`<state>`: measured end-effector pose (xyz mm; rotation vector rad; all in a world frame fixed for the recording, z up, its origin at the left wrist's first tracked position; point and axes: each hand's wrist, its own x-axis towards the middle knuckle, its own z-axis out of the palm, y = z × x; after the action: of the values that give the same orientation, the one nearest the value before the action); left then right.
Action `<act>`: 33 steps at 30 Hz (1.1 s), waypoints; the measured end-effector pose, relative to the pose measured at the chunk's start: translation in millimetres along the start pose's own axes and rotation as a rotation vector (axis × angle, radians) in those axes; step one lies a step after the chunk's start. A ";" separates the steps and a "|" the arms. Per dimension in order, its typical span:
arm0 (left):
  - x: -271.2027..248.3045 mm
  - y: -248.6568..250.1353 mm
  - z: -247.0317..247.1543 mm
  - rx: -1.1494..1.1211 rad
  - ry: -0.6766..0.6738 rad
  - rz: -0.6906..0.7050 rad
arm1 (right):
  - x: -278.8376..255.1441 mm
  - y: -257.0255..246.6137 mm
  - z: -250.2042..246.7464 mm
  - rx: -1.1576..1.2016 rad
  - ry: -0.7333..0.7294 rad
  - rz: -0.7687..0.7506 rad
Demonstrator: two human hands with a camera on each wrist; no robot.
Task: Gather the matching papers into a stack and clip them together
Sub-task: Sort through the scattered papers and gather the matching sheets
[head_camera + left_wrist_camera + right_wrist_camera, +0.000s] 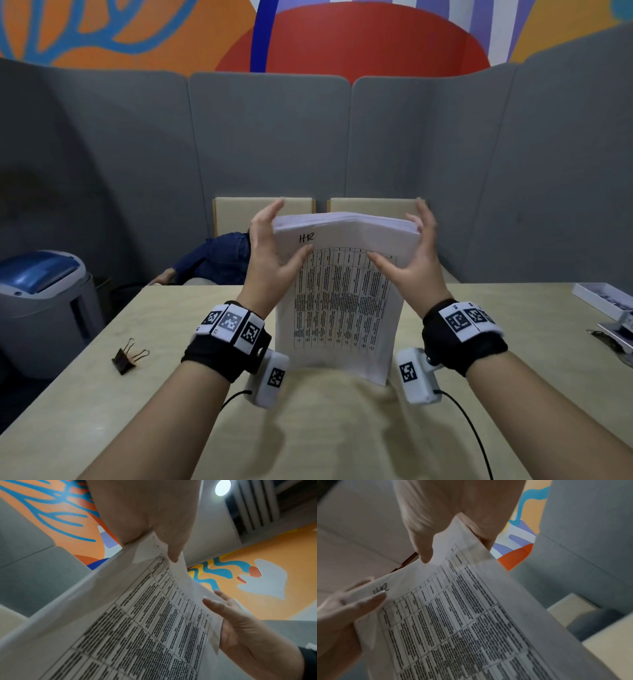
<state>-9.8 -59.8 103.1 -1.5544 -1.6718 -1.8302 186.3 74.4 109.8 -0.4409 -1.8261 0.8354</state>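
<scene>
A stack of white printed papers (342, 308) with "HR" handwritten at its top stands upright on its lower edge on the table (171, 411). My left hand (284, 236) holds its upper left side, thumb on the front page and fingers behind. My right hand (407, 240) holds the upper right side the same way. The left wrist view shows the papers (137, 628) running between the left hand's (145, 520) thumb and fingers. In the right wrist view the papers (471, 615) sit in the right hand (453, 513). A black binder clip (128, 356) lies on the table to the left, apart from both hands.
A white box (603, 298) and some small items (616, 335) sit at the table's right edge. A grey bin with a blue lid (44, 301) stands left of the table. Two chairs (263, 209), one with a blue jacket (219, 257), stand behind the table against grey partitions.
</scene>
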 end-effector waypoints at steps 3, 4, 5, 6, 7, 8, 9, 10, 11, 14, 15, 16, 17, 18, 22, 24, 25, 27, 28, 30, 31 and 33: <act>-14.0 -13.5 2.6 -0.273 -0.066 -0.319 | -9.9 18.2 5.3 0.162 -0.096 0.264; -19.4 -17.6 5.3 -0.305 -0.089 -0.403 | -14.9 25.7 8.6 0.202 -0.127 0.340; -23.0 -19.9 8.6 -0.282 -0.098 -0.450 | -18.9 33.3 12.0 0.240 -0.140 0.399; -24.6 -20.3 12.3 -0.227 -0.088 -0.456 | -20.9 37.7 15.1 0.264 -0.136 0.433; -23.9 -18.9 15.3 -0.173 -0.069 -0.438 | -20.4 38.2 17.6 0.277 -0.119 0.439; -21.7 -15.1 18.3 -0.147 -0.043 -0.412 | -17.4 34.8 19.7 0.279 -0.096 0.431; -18.5 -11.7 20.6 -0.142 -0.010 -0.390 | -12.8 30.1 21.2 0.279 -0.069 0.412; -14.9 -8.1 22.4 -0.157 0.028 -0.370 | -7.6 24.8 21.5 0.279 -0.036 0.393; -11.1 -5.8 23.1 -0.180 0.069 -0.348 | -2.3 20.5 21.3 0.284 -0.002 0.369; -7.9 -3.2 22.0 -0.243 0.135 -0.329 | 1.1 20.8 19.3 0.316 0.069 0.326; -11.8 -5.6 23.2 -0.239 0.125 -0.350 | -2.5 26.1 19.4 0.308 0.071 0.341; -19.5 -10.3 25.5 -0.222 0.101 -0.393 | -8.4 33.1 20.0 0.288 0.058 0.373; -28.9 -16.1 28.5 -0.205 0.070 -0.443 | -15.4 40.6 21.0 0.270 0.044 0.417; -39.9 -23.1 30.8 -0.202 0.035 -0.488 | -23.0 48.5 22.8 0.264 0.027 0.464; -64.3 -42.4 36.3 -0.237 -0.026 -0.516 | -37.9 61.7 26.9 0.331 -0.023 0.542; -63.7 -41.9 37.3 -0.259 -0.020 -0.521 | -37.7 61.9 26.4 0.364 -0.028 0.551; -62.9 -41.5 37.5 -0.269 -0.014 -0.518 | -37.6 62.2 26.1 0.379 -0.029 0.553; -62.6 -39.0 37.4 -0.274 -0.001 -0.494 | -38.5 63.3 25.5 0.407 -0.020 0.549; -62.3 -37.8 37.0 -0.278 0.008 -0.478 | -39.0 64.9 24.6 0.423 -0.005 0.549; -59.6 -34.2 36.3 -0.293 0.029 -0.441 | -39.4 67.2 21.9 0.458 0.027 0.548; -56.0 -31.1 34.9 -0.297 0.044 -0.415 | -38.6 66.8 20.5 0.470 0.039 0.542; -45.5 -24.0 31.2 -0.306 0.088 -0.341 | -34.9 64.4 18.1 0.474 0.048 0.517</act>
<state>8.3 -47.5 47.1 -1.3263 -1.7690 -2.3860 178.5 90.4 36.4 -0.6237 -1.4155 1.5518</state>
